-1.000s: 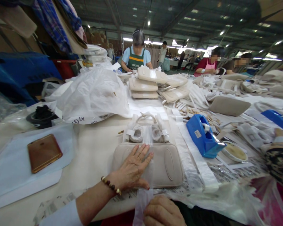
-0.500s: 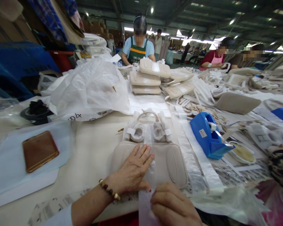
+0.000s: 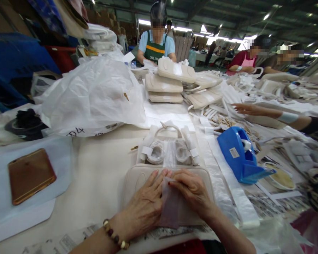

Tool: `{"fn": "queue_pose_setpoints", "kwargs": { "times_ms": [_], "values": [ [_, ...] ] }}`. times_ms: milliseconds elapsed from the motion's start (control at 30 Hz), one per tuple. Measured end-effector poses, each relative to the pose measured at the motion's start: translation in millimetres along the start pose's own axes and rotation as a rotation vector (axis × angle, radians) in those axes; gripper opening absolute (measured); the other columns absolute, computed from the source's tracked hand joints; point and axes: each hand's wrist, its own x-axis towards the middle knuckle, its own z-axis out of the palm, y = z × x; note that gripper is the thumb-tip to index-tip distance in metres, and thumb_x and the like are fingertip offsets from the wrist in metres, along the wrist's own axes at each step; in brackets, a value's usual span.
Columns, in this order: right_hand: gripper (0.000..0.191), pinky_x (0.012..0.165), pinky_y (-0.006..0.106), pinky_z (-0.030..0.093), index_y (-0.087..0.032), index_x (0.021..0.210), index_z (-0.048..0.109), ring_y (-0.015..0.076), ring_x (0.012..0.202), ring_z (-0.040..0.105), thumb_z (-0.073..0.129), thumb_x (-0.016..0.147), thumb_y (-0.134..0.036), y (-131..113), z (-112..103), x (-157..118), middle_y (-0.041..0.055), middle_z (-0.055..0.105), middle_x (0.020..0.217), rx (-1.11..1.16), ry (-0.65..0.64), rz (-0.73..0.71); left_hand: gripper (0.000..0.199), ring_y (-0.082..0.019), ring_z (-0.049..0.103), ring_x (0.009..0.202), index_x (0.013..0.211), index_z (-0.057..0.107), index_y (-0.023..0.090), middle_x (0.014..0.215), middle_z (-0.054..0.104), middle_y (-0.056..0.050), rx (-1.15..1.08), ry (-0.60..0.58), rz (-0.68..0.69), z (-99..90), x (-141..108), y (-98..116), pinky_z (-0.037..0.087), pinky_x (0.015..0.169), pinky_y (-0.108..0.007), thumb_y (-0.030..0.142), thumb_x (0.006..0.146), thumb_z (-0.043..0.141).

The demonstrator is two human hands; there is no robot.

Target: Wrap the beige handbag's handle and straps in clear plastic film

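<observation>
- Our left hand (image 3: 145, 204) lies flat on the beige bag (image 3: 137, 178), fingers spread, touching the clear strip (image 3: 172, 204).
- Strip runs along the bag's middle, long axis pointing away from us.
- Right hand (image 3: 193, 190), equally near, fingers together, presses the strip down.
- Blue tape dispenser (image 3: 241, 155) sits right.

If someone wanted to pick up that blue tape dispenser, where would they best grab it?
Probably from above, across the blue tape dispenser at its tall rounded hump at the far end. The hump stands clear of the clutter, with flat sides to pinch, whereas the low near end tapers to the cutting edge.
</observation>
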Motion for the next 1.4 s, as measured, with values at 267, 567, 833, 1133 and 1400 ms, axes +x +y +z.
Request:
{"fn": "queue_pose_setpoints", "kwargs": {
  "times_ms": [267,567,833,1133,1400],
  "values": [
    [0.023,0.063,0.021,0.048,-0.017,0.069,0.064,0.0128,0.067,0.059,0.059,0.088,-0.029,-1.5,-5.6,-6.0,0.0019,0.062,0.069,0.097,0.028,0.056,0.031,-0.021,0.047,0.117,0.113,0.057,0.009,0.115,0.059,-0.010,-0.163,0.166,0.086,6.5,-6.1,-0.4,0.032,0.112,-0.037,0.010,0.085,0.044],
    [0.023,0.063,0.022,0.048,-0.017,0.069,0.065,0.0129,0.067,0.059,0.060,0.087,-0.030,1.5,-4.9,-9.7,0.0018,0.062,0.069,0.152,0.099,0.060,0.028,-0.015,0.055,0.097,0.072,0.058,0.016,0.088,0.059,-0.002,-0.341,0.114,0.155,-7.3,-7.1,6.0,0.031,0.113,-0.036,0.005,0.087,0.036],
    [0.025,0.062,0.022,0.046,-0.018,0.068,0.064,0.0127,0.066,0.058,0.060,0.088,-0.032,1.7,-3.8,-11.2,0.0014,0.060,0.068,0.165,0.113,0.056,0.048,-0.023,0.038,0.130,0.121,0.049,0.004,0.124,0.054,-0.016,-0.273,-0.174,0.150,-21.2,-28.6,18.2,0.031,0.112,-0.041,0.000,0.075,0.034],
    [0.028,0.061,0.023,0.046,-0.019,0.068,0.064,0.0133,0.066,0.058,0.057,0.089,-0.036,-0.2,-4.7,-10.8,0.0013,0.060,0.069,0.114,0.106,0.047,0.037,-0.021,0.047,0.121,0.111,0.055,0.004,0.111,0.060,-0.015,-0.316,-0.089,0.200,-20.5,-31.2,13.1,0.036,0.110,-0.037,-0.002,0.084,0.031],
    [0.032,0.060,0.027,0.039,-0.017,0.063,0.059,0.0154,0.066,0.052,0.052,0.092,-0.028,-5.0,7.7,-3.5,0.0031,0.058,0.067,-0.287,0.059,-0.003,0.030,-0.017,0.060,0.095,0.082,0.059,0.013,0.084,0.063,-0.009,-0.426,0.089,0.121,-19.4,-29.6,22.0,0.041,0.107,-0.038,-0.002,0.078,0.035]
  ]
}}
